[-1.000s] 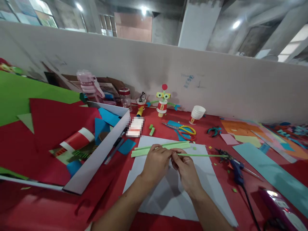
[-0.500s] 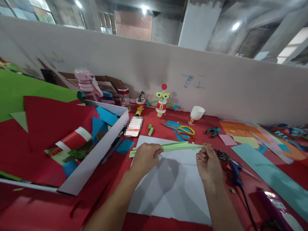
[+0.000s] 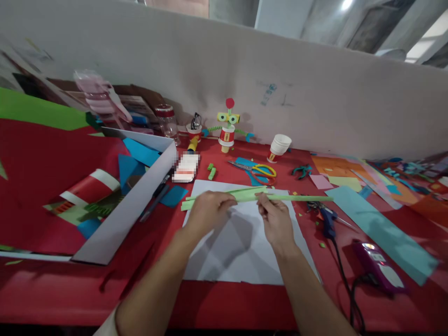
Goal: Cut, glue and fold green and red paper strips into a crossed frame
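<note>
My right hand [image 3: 278, 224] pinches a narrow light-green paper strip [image 3: 301, 198], whose free end reaches out to the right over the glue gun. My left hand [image 3: 206, 212] is closed in a pinch at the strip's left part, a short gap from my right hand; its fingertips are slightly blurred. Both hands are above a white sheet [image 3: 227, 252]. More light-green paper strips [image 3: 187, 204] lie along the sheet's far edge, partly behind my left hand. Beyond them are yellow-and-red-handled scissors [image 3: 264, 170] on blue paper and small folded green paper springs [image 3: 212, 172].
An open white box [image 3: 129, 219] with paper scraps and a red cup stands left. A paper-cup figure [image 3: 227, 136] and stacked paper cups [image 3: 280, 145] are near the wall. Right are pliers [image 3: 301, 171], a corded glue gun [image 3: 328, 221], a purple device [image 3: 380, 268] and turquoise paper [image 3: 378, 228].
My right hand moved out right, stretching the strip, then came back toward my left hand. The strip's free end now extends right. The view has tilted down.
</note>
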`<state>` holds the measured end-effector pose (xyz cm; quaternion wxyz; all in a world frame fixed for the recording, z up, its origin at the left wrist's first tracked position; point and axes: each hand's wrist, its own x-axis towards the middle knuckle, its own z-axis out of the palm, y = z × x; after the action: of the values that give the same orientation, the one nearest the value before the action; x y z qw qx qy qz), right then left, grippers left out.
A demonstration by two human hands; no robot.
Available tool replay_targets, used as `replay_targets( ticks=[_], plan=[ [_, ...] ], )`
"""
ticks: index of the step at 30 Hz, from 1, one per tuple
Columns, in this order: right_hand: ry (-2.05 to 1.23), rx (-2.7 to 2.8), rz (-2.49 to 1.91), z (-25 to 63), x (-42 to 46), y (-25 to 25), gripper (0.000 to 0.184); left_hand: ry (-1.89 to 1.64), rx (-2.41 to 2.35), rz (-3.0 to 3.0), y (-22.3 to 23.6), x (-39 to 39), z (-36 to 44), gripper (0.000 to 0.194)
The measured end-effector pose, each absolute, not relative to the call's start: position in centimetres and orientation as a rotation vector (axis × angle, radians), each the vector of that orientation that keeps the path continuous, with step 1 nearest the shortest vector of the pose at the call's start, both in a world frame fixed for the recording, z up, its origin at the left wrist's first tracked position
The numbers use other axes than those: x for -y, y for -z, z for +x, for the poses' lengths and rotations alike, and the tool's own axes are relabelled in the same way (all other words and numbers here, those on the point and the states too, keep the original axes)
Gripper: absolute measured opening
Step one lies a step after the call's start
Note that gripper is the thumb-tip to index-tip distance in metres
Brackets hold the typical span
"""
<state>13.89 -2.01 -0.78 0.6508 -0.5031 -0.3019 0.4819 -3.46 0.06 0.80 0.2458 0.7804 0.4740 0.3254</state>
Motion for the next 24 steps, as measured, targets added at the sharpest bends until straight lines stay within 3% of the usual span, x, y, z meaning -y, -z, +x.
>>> replay_targets(
  ticks=[8,16,24],
  plan=[
    [-1.000,0.455,-0.994,15.6,1.3,0.0,0.031,-1.227,-1.585,1.622,-0.4,-1.5,-5.5,0.015],
    [-1.304,0.621,-0.961,12.9,2.3,0.8,0.027,-1.120,-0.889,0.889,0.1,0.4,-1.2,0.022],
    [-1.359,0.685,-1.021,11.1,2.8,1.9,0.020,-1.154,-0.850,0.738,0.6,1.1,-0.2,0.017]
  ],
)
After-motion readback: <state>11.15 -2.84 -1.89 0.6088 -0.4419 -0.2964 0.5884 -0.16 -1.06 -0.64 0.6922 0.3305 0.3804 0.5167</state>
